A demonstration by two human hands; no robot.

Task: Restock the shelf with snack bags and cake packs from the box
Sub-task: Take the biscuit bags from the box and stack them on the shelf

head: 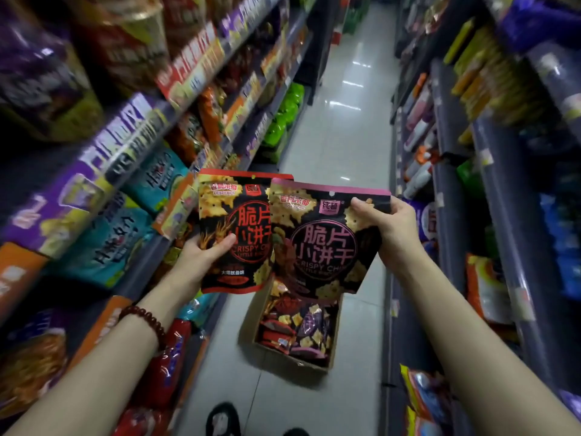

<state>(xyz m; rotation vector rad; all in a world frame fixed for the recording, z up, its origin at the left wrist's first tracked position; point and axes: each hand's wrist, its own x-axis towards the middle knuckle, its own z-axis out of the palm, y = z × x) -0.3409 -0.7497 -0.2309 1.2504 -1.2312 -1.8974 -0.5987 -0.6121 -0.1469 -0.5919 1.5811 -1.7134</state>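
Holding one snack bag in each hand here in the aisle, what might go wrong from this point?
1. The pink-topped bag is pinched only at its upper corner by the right hand, so it may slip.
2. The open box sits on the floor just ahead of the feet, a likely trip hazard.
3. The red-topped bag in the left hand looks similar; they could get shelved in the wrong spots.

The red-topped snack bag (234, 234) says "CRISPY RICH" near its top, big Chinese words "脆片小饼干" in the middle, and "CRISPY CHI" under them. The pink-topped snack bag (320, 240) has the same big "脆片小饼干" and "CRISPY CH". The words on the shelf packs are too blurry to read.
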